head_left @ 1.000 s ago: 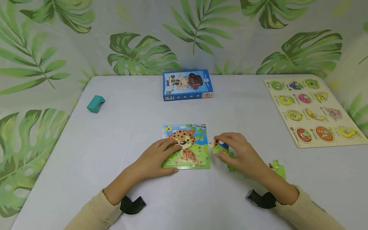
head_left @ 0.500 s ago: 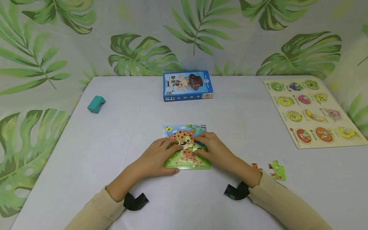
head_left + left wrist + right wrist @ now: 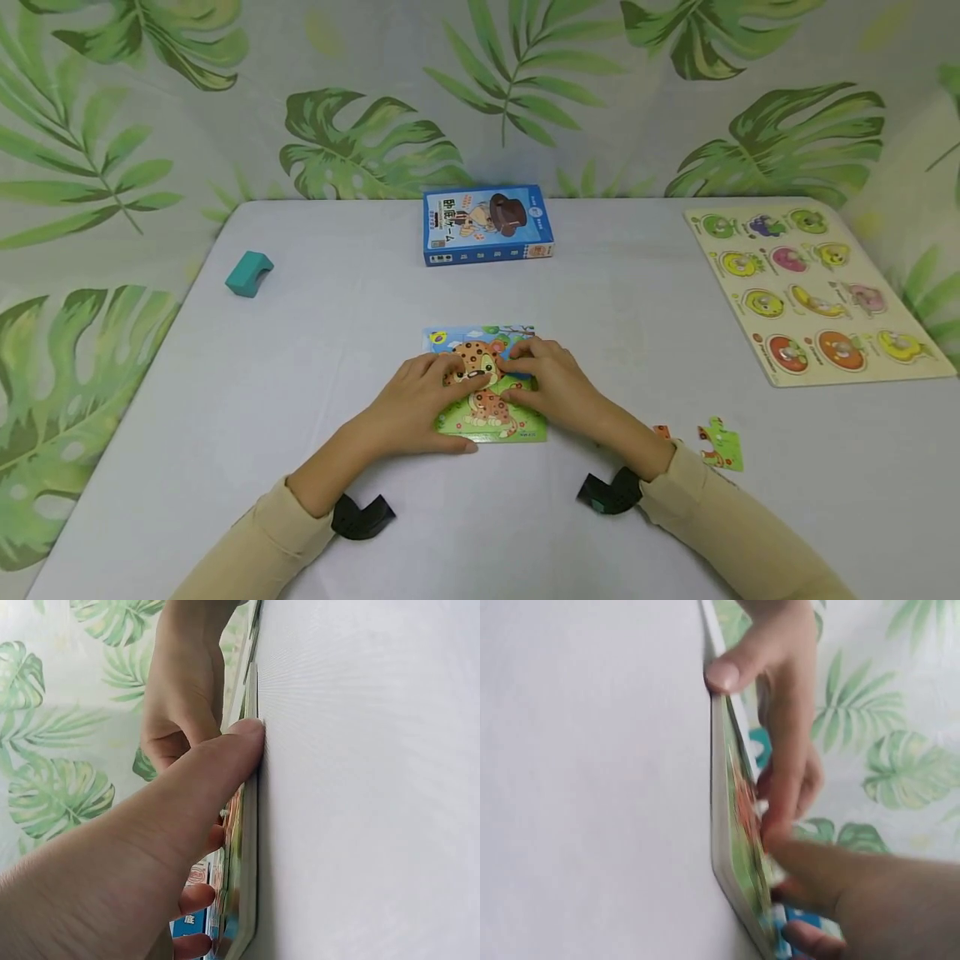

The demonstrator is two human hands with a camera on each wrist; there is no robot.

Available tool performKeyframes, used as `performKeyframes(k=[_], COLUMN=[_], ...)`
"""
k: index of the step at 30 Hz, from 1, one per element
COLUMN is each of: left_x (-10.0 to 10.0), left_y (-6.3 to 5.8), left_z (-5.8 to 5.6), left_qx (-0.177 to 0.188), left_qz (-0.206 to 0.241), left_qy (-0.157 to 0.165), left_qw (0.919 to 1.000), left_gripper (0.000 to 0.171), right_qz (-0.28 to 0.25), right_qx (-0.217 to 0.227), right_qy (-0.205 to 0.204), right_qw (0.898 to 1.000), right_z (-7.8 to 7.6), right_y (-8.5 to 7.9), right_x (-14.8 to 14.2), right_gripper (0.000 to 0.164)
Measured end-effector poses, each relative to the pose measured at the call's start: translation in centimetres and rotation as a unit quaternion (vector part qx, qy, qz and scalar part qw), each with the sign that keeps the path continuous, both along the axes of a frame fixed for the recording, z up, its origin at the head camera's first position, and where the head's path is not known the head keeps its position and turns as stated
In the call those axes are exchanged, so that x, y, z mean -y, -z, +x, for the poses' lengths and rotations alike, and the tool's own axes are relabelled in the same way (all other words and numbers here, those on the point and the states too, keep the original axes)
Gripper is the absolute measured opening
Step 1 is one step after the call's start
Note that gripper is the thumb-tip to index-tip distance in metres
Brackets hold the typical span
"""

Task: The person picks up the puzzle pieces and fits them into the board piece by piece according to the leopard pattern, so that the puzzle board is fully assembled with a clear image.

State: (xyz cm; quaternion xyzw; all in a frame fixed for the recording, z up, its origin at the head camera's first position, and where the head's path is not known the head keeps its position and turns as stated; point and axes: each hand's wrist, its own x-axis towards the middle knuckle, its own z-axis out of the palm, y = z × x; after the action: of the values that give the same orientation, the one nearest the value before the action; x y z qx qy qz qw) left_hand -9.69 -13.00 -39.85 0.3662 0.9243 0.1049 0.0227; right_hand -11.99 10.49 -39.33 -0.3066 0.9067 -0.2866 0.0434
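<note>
A square jigsaw puzzle [image 3: 528, 432] with a spotted leopard cub picture lies flat on the white table in the head view. My left hand [image 3: 416, 406] rests on its left side, fingers over the cub's face and thumb at the near edge. In the left wrist view that thumb [image 3: 244, 735] touches the board's rim. My right hand [image 3: 558, 387] pinches a blue and green jigsaw piece [image 3: 522, 377] over the right half of the picture, index finger and thumb apart around it. The fingers hide much of this piece.
Loose jigsaw pieces [image 3: 723, 446] lie to the right, one partly behind the right forearm. A blue card game box [image 3: 487, 225] stands behind the puzzle. A wooden fruit board [image 3: 817, 292] lies at the far right, a teal arch block [image 3: 249, 274] at the left.
My right hand has carried the jigsaw piece from the table on the right leftward onto the puzzle, then stayed there. The left hand has shifted slightly right, still on the board.
</note>
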Motion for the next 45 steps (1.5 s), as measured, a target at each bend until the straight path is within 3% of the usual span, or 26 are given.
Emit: performKeyframes(k=[6, 10, 16, 22, 29, 35, 45], left_x=[-0.1, -0.1, 0.2, 1.5, 4.0, 5.3, 5.6], left_y=[0.1, 0.2, 0.4, 0.5, 0.4, 0.7, 1.3], left_z=[0.1, 0.1, 0.0, 0.1, 0.9, 1.9, 2.2], left_qx=[0.006, 0.009, 0.002, 0.043, 0.041, 0.05, 0.052], left_qz=[0.006, 0.005, 0.004, 0.037, 0.068, 0.082, 0.122], left_qy=[-0.006, -0.009, 0.0, -0.009, -0.055, -0.081, -0.078], left_qw=[0.9999, 0.9999, 1.0, 0.9983, 0.9953, 0.9921, 0.988], left_gripper=[0.079, 0.079, 0.081, 0.082, 0.084, 0.084, 0.081], right_qz=[0.088, 0.12, 0.058, -0.012, -0.032, -0.062, -0.057], right_qx=[0.044, 0.038, 0.057, 0.088, 0.032, -0.005, 0.034], right_qy=[-0.025, -0.056, -0.06, -0.048, -0.016, 0.003, 0.012], right_qw=[0.995, 0.99, 0.995, 0.995, 0.999, 0.998, 0.998], right_z=[0.5, 1.1, 1.0, 1.5, 3.1, 4.4, 4.7], right_y=[-0.6, -0.5, -0.5, -2.3, -3.5, -2.8, -0.3], right_x=[-0.7, -1.0, -1.4, -3.3, -6.9, -9.5, -11.2], right_gripper=[0.06, 0.071, 0.077, 0.068, 0.075, 0.083, 0.083])
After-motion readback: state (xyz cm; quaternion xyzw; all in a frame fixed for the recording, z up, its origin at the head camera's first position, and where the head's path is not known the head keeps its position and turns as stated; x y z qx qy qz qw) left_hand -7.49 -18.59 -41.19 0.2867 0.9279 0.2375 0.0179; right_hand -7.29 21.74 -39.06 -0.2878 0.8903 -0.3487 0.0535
